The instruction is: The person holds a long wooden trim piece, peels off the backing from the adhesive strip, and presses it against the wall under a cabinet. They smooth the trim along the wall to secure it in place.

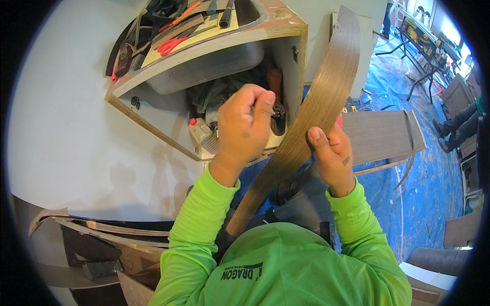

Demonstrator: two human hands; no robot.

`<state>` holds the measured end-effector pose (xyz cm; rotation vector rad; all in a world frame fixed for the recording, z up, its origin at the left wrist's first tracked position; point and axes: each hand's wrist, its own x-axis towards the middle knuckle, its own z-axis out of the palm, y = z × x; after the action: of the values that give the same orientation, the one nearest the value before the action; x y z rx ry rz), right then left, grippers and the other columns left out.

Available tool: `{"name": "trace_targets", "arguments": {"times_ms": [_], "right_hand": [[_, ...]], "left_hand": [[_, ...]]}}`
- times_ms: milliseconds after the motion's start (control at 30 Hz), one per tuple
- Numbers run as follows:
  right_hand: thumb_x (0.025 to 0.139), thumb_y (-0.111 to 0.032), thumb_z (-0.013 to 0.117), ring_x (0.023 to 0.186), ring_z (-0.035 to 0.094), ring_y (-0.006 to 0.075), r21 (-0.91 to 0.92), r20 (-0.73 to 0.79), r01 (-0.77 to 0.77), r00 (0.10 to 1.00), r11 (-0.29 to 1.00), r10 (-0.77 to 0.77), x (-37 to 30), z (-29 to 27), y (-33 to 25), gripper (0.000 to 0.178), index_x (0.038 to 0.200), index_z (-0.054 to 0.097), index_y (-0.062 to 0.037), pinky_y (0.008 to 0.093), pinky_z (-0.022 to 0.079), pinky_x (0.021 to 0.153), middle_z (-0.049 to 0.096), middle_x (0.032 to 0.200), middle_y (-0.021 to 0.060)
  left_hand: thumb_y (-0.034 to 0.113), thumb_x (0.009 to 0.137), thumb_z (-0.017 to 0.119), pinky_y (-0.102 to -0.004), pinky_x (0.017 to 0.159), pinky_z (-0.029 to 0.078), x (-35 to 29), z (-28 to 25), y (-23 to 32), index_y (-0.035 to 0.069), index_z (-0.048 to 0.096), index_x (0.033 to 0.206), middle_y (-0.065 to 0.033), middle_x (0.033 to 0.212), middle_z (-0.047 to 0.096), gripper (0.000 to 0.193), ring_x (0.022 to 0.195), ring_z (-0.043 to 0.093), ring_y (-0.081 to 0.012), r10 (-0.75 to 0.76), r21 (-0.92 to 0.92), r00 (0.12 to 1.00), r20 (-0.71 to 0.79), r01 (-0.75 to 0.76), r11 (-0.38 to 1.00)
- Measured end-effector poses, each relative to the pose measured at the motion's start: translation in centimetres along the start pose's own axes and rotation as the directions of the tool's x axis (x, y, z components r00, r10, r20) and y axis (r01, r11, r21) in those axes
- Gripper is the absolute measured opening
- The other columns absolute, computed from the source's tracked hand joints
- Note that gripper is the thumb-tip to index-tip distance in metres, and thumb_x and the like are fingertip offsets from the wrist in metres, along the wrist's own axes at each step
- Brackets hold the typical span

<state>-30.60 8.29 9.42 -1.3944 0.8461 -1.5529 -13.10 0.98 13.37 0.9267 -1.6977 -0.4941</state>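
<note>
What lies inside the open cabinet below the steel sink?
Inside the cabinet, under the sink: dark cloth, a white bottle with red cap. The left hand covers the rest.

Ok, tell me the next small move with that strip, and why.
Probably bring the left hand across to pinch the strip. Only the right hand grips it, near mid-length, and its long upper end curves away unsupported.

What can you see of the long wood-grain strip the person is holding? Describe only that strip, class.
The strip is a long, thin, flat band with a grey-brown wood-grain face, looking like veneer or laminate edging. It runs diagonally from near the person's chest up to the upper right, bowing gently. The right hand grips it mid-length, thumb pressed on its face. The left hand is closed beside it; whether they touch is unclear.
</note>
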Motion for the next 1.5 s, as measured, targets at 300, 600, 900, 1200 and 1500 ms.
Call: {"name": "trace_targets", "arguments": {"times_ms": [300, 600, 900, 1200, 1500], "right_hand": [[0.103, -0.021, 0.052, 0.098, 0.057, 0.0116, 0.018, 0.024, -0.005, 1.000, 1.000, 0.005, -0.3, 0.7, -0.3, 0.031, 0.122, 0.057, 0.0030, 0.0266, 0.046, 0.087, 0.063, 0.110, 0.0049], [0.101, -0.021, 0.055, 0.088, 0.059, 0.0111, -0.093, 0.003, 0.041, 0.999, 0.995, -0.041, -0.5, 0.7, -0.1, 0.028, 0.114, 0.061, 0.0029, 0.0274, 0.048, 0.079, 0.066, 0.098, 0.0055], [0.101, -0.020, 0.055, 0.090, 0.059, 0.0110, -0.065, -0.011, 0.037, 0.999, 0.997, -0.038, -0.3, 0.1, 0.4, 0.027, 0.114, 0.060, 0.0028, 0.0276, 0.048, 0.081, 0.067, 0.100, 0.0055], [0.101, -0.018, 0.054, 0.096, 0.059, 0.0121, -0.081, 0.076, -0.027, 0.997, 0.996, 0.033, -0.4, 0.3, -0.6, 0.027, 0.118, 0.059, 0.0029, 0.0289, 0.048, 0.086, 0.067, 0.105, 0.0071], [0.101, -0.020, 0.053, 0.098, 0.061, 0.0159, -0.101, 0.217, -0.018, 0.975, 0.995, 0.040, -0.2, 0.1, -0.4, 0.032, 0.123, 0.058, 0.0020, 0.0315, 0.049, 0.087, 0.066, 0.107, 0.0104]], "left_hand": [[0.017, 0.093, 0.066, -0.0268, 0.065, 0.047, -0.2, 0.3, 0.9, 0.000, 0.063, 0.088, -0.0052, 0.073, 0.064, 0.018, 0.069, 0.062, -0.0165, 0.415, 0.100, 0.897, 0.153, -0.432, 0.896], [0.023, 0.100, 0.056, -0.0261, 0.054, 0.041, -0.5, 0.2, -0.4, 0.003, 0.057, 0.077, -0.0013, 0.060, 0.052, 0.031, 0.057, 0.050, -0.0088, 0.053, -0.073, 0.992, 0.112, -0.045, 0.996], [0.028, 0.101, 0.055, -0.0262, 0.054, 0.041, -1.5, -1.7, -2.7, 0.002, 0.058, 0.075, -0.0020, 0.061, 0.053, 0.036, 0.055, 0.049, -0.0105, -0.096, 0.222, 0.919, 0.383, 0.009, 0.975], [0.027, 0.093, 0.065, -0.0287, 0.081, 0.047, -0.9, -3.6, -3.9, 0.003, 0.062, 0.112, -0.0076, 0.104, 0.065, 0.031, 0.095, 0.059, -0.0139, -0.005, -0.273, 0.849, 0.529, 0.176, 0.946], [0.004, 0.082, 0.072, -0.0260, 0.077, 0.049, 2.2, -2.0, 1.5, -0.002, 0.050, 0.129, -0.0029, 0.089, 0.062, 0.051, 0.081, 0.057, -0.0091, 0.072, -0.494, 0.815, 0.576, 0.276, 0.824]]}}
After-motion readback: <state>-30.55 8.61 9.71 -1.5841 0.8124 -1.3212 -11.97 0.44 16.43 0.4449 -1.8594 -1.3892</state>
